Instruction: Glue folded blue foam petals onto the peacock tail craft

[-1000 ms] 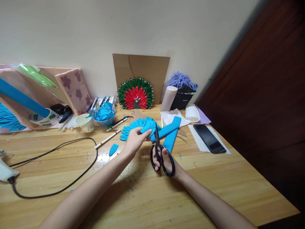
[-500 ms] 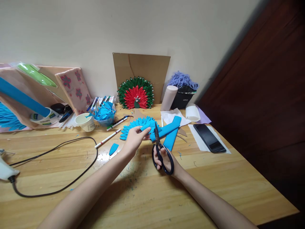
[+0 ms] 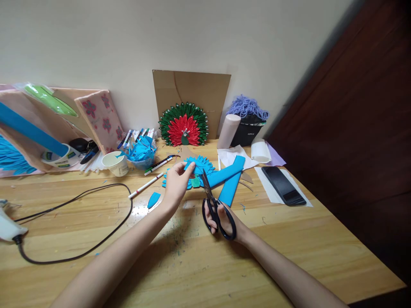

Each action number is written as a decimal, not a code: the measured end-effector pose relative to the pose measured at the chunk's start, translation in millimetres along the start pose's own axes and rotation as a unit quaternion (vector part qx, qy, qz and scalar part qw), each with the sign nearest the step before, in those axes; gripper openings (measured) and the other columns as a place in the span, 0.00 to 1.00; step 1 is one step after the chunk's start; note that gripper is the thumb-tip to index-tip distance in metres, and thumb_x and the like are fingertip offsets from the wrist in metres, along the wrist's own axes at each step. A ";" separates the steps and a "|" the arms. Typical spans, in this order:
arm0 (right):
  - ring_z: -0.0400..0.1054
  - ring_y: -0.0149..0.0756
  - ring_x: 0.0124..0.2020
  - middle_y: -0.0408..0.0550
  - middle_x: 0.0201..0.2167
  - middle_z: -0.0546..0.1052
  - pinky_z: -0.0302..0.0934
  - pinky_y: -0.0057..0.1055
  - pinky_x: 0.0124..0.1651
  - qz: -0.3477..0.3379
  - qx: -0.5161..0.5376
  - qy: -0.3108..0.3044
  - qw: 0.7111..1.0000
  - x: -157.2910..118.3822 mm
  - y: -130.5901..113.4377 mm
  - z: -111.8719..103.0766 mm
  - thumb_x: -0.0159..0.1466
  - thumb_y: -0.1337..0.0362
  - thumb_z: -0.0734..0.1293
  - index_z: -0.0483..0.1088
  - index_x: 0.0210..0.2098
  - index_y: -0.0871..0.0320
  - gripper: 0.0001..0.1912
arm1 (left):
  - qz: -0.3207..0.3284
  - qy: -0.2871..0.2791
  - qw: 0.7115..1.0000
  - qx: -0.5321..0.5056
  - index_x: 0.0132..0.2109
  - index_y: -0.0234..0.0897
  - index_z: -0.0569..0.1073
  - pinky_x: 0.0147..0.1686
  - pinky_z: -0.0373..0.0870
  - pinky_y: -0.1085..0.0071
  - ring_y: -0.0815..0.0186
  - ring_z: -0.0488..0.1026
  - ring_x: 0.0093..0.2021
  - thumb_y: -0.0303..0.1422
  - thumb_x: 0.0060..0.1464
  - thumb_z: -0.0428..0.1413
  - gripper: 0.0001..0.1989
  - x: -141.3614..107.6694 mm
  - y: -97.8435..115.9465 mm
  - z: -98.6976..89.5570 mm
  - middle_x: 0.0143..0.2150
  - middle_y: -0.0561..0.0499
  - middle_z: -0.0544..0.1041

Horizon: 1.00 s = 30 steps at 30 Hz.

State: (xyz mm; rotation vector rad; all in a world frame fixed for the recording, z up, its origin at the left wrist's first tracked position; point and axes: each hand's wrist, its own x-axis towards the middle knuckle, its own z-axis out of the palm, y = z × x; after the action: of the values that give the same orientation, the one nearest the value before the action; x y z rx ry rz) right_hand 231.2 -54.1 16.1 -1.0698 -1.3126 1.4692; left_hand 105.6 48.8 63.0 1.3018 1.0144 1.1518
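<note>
My left hand pinches a small blue piece between thumb and fingers, above a blue fan of layered petals with a green patch. My right hand has its fingers through the black handles of a pair of scissors. The blades point up and away, just right of the blue piece and apart from it. Two flat blue strips lie crossed beyond the scissors. A loose pointed blue petal rests on the table left of my left hand.
A black cable from a white glue gun loops at left. Behind stand a paper cup, a tub of blue scraps and a red-green peacock fan against cardboard. A phone lies at right.
My left hand has drawn left with the blue piece, away from the blades. The scissors have dropped slightly toward me, and the green patch on the fan now shows.
</note>
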 end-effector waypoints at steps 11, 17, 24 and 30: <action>0.55 0.26 0.14 0.36 0.13 0.58 0.54 0.24 0.18 0.008 0.003 0.001 1.000 0.7 1.0 -1.3 0.44 0.28 0.50 0.57 0.28 0.58 0.37 | 0.055 -0.014 0.997 0.057 0.28 0.32 0.72 0.24 0.59 0.76 0.71 0.64 0.22 0.42 0.46 0.56 0.14 -0.9 -1.7 1.0 0.21 0.54 0.68; 0.50 0.23 0.13 0.34 0.14 0.56 0.56 0.23 0.17 0.005 0.017 -0.004 1.000 0.8 5.8 -4.1 0.46 0.30 0.53 0.57 0.28 0.58 0.35 | 0.052 -0.015 0.997 0.053 0.28 0.32 0.72 0.25 0.60 0.76 0.71 0.65 0.23 0.42 0.45 0.57 0.14 1.0 -0.1 -1.1 0.22 0.54 0.68; 0.50 0.22 0.13 0.34 0.14 0.55 0.54 0.21 0.15 -0.003 -0.020 -0.008 1.000 -0.2 0.3 -3.6 0.47 0.31 0.53 0.56 0.28 0.57 0.33 | 0.042 -0.014 0.998 0.038 0.29 0.32 0.73 0.24 0.59 0.76 0.71 0.64 0.23 0.42 0.44 0.57 0.15 1.8 0.6 -3.3 0.22 0.54 0.69; 0.50 0.22 0.13 0.34 0.15 0.55 0.54 0.21 0.14 0.001 -0.034 0.002 0.999 0.2 -2.7 -2.7 0.48 0.32 0.54 0.56 0.28 0.57 0.33 | 0.029 -0.010 0.999 0.020 0.29 0.32 0.73 0.24 0.60 0.76 0.71 0.64 0.22 0.43 0.43 0.58 0.16 2.7 1.6 -2.5 0.21 0.54 0.70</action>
State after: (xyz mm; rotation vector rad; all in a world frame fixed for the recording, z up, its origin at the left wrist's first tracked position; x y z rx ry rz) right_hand 233.9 -53.1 18.6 -1.1171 -1.3682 1.4319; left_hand 103.4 51.8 64.8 1.3805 0.9959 1.1656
